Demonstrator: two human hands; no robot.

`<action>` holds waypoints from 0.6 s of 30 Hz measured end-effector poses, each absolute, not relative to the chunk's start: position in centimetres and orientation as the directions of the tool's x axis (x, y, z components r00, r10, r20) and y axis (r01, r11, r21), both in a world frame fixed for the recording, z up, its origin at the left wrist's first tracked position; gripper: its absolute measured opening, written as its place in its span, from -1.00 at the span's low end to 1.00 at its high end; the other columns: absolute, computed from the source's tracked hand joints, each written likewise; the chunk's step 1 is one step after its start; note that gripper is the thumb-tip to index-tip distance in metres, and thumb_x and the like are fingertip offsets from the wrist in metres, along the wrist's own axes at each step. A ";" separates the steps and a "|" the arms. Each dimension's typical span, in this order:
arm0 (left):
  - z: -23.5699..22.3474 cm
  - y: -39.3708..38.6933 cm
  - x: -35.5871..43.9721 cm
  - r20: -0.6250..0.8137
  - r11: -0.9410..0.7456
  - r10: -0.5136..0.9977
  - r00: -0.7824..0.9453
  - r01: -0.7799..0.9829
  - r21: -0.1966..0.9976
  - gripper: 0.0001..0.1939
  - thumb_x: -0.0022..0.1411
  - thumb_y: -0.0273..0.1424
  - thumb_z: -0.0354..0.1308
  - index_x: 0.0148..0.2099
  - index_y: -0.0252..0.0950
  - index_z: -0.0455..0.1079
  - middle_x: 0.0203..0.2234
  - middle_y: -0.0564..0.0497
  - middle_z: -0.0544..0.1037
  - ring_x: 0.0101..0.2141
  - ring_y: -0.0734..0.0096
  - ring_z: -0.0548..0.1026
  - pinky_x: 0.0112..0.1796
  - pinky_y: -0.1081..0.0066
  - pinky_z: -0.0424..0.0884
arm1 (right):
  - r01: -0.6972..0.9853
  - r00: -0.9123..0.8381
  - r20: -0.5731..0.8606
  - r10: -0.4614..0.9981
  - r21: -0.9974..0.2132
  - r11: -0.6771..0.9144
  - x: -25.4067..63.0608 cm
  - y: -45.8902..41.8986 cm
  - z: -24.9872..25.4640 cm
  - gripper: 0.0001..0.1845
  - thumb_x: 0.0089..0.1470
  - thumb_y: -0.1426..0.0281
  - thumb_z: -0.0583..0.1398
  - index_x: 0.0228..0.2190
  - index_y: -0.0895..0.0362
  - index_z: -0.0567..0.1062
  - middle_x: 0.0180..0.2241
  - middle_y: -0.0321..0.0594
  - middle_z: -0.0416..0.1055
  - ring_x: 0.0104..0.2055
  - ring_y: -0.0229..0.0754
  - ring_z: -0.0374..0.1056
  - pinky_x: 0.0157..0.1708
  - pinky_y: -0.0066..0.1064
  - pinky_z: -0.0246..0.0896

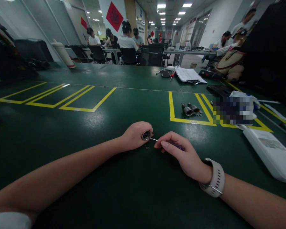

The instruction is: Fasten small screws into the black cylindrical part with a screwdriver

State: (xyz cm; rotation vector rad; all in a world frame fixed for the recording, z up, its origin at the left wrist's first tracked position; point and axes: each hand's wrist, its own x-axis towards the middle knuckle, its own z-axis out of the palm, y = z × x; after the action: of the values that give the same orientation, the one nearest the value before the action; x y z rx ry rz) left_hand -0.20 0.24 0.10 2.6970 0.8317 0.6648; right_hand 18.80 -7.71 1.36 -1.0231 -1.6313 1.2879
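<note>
My left hand is wrapped round a cup-shaped metal part, its round open end turned toward my right. In my right hand is a screwdriver with a dark purple handle, pinched between thumb and fingers. The thin shaft reaches into the open end of the metal part; its tip is hidden inside. A small nut lies on the green table just below my left hand. A pale watch strap circles my right wrist.
Two metal parts and several small nuts lie inside a yellow-taped box at right. Beyond are a red-handled screwdriver and papers. A white device sits at far right, a bottle at back left. People sit at tables behind.
</note>
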 end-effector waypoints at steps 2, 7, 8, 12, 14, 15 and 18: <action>0.1 0.2 -0.2 0.360 -0.806 0.585 0.727 0.471 0.360 -0.87 0.13 -0.47 0.03 -0.47 -0.34 0.23 -0.58 0.10 0.32 -0.54 0.53 0.28 -0.48 0.50 0.21 | 0.087 -0.365 0.107 0.925 -0.985 0.148 18.8 -7.6 1.2 -0.82 0.12 0.32 0.07 -0.31 0.10 0.44 -0.29 -0.22 0.41 -0.25 -0.19 0.32 -0.27 -0.30 0.21; 0.1 0.2 -0.3 0.330 -0.804 0.588 0.738 0.490 0.337 -0.93 0.08 -0.53 0.03 -0.44 -0.33 0.24 -0.56 0.09 0.34 -0.51 0.52 0.30 -0.46 0.49 0.22 | 0.131 -0.300 0.196 0.934 -0.961 0.244 18.7 -8.0 1.4 -0.81 0.13 0.32 0.06 -0.34 0.12 0.44 -0.35 -0.23 0.41 -0.29 -0.19 0.32 -0.29 -0.31 0.21; 0.1 0.2 -0.3 0.325 -0.808 0.582 0.745 0.488 0.328 -0.94 0.08 -0.54 0.02 -0.44 -0.33 0.24 -0.55 0.09 0.34 -0.50 0.51 0.31 -0.45 0.49 0.23 | 0.176 -0.281 0.227 0.932 -0.943 0.283 18.6 -8.2 1.5 -0.81 0.12 0.34 0.06 -0.35 0.13 0.44 -0.37 -0.23 0.40 -0.30 -0.20 0.32 -0.30 -0.32 0.21; 0.0 0.3 -0.2 0.324 -0.835 0.547 0.772 0.474 0.280 -0.92 0.06 -0.57 -0.02 -0.44 -0.33 0.24 -0.55 0.07 0.34 -0.49 0.49 0.31 -0.44 0.48 0.23 | 0.365 -0.267 0.325 0.907 -0.837 0.408 18.3 -8.7 1.8 -0.85 0.10 0.40 0.07 -0.39 0.15 0.44 -0.41 -0.23 0.38 -0.36 -0.22 0.29 -0.35 -0.34 0.19; 0.1 0.3 -0.1 0.326 -0.848 0.529 0.783 0.469 0.249 -0.91 0.05 -0.57 -0.02 -0.46 -0.33 0.23 -0.57 0.07 0.33 -0.50 0.48 0.29 -0.44 0.47 0.21 | 0.397 -0.294 0.336 0.895 -0.809 0.434 18.3 -8.7 1.9 -0.86 0.10 0.42 0.07 -0.39 0.15 0.43 -0.41 -0.23 0.37 -0.35 -0.22 0.29 -0.34 -0.35 0.19; 0.1 0.3 -0.1 0.329 -0.853 0.520 0.788 0.465 0.236 -0.91 0.05 -0.57 -0.02 -0.47 -0.33 0.22 -0.58 0.07 0.32 -0.50 0.48 0.28 -0.45 0.46 0.21 | 0.394 -0.305 0.330 0.893 -0.810 0.434 18.3 -8.6 1.9 -0.86 0.09 0.43 0.07 -0.40 0.15 0.44 -0.41 -0.24 0.38 -0.35 -0.22 0.29 -0.34 -0.35 0.19; 0.3 0.2 -0.1 0.338 -0.865 0.500 0.797 0.447 0.226 -0.89 0.06 -0.57 -0.03 -0.48 -0.33 0.22 -0.59 0.07 0.31 -0.51 0.48 0.27 -0.45 0.46 0.20 | 0.310 -0.307 0.261 0.915 -0.882 0.355 18.6 -8.2 1.8 -0.86 0.09 0.40 0.08 -0.40 0.14 0.44 -0.41 -0.25 0.39 -0.35 -0.22 0.31 -0.34 -0.35 0.20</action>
State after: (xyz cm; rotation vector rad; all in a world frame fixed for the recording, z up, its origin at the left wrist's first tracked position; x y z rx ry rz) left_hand -0.09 0.18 0.28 2.8496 0.7553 0.5919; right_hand 18.64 -8.24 1.77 -1.0786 -1.8089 0.9439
